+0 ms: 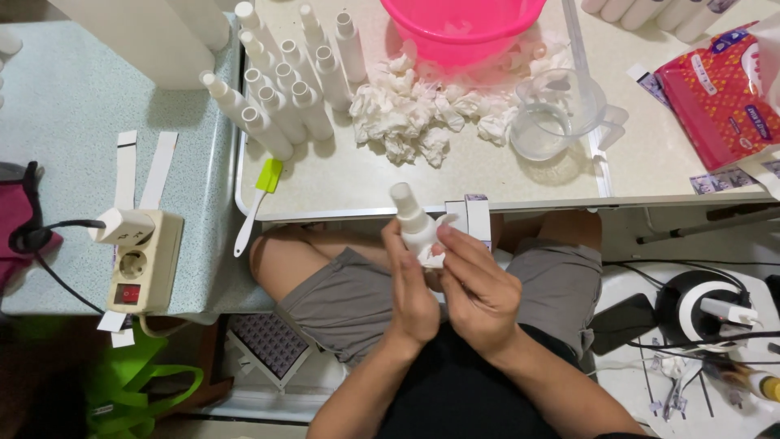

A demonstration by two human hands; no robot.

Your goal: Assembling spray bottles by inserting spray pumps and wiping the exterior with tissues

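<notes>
My left hand (410, 284) grips a small white bottle (411, 218) upright over my lap, just below the table edge. My right hand (478, 286) presses a crumpled white tissue (431, 257) against the bottle's lower side. A row of several similar white bottles (284, 85) stands on the table at the upper left. A heap of used crumpled tissues (422, 114) lies in front of a pink basin (463, 28).
A clear measuring jug (561, 114) stands right of the tissues, a red tissue pack (723, 97) at far right. A green-tipped silicone spatula (258, 195) hangs over the table edge. A power strip (142, 260) with plug sits at left. Label strips (475, 218) stick to the table edge.
</notes>
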